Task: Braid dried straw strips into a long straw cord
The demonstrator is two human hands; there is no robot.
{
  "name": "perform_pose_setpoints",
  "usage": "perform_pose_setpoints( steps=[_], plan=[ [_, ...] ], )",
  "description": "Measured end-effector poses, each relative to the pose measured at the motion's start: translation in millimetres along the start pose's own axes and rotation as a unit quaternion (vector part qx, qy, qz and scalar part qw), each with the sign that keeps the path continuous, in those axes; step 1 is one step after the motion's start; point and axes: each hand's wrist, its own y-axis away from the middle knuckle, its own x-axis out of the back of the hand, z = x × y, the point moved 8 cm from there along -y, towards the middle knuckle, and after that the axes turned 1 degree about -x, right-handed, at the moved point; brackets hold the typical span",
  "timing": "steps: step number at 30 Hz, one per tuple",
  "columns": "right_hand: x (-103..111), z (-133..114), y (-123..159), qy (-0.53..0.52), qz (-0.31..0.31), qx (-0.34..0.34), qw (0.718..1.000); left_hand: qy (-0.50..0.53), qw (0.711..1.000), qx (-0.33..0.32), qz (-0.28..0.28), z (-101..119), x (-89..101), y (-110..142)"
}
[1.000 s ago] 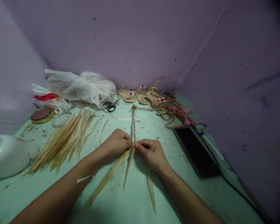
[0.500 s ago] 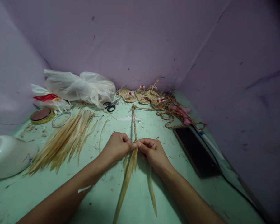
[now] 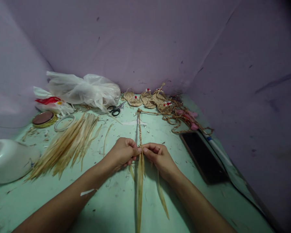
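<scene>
Dimly lit, scuffed lilac walls border a pale green surface.

The pale green worktop is littered with dry scraps. At left lie a white bottle and a fanned bundle of dried leaf strips; beyond them, a ring and a dark-lidded round container. Along the far side are a translucent plastic bag, black-handled scissors and beaded woven slipper shapes. At far right sits tangled cord; nearer, a smartphone.
</scene>
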Motion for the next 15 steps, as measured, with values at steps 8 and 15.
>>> perform_pose_setpoints(
  steps=[8,15],
  plan=[
    [6,4,-4,0.072,0.023,-0.010,0.997,-0.029,0.998,-0.026,-0.046,4,3.8,0],
    [3,-11,2,0.272,0.043,0.113,0.955,-0.065,0.992,-0.097,0.043,8,10.1,-6]
  ],
)
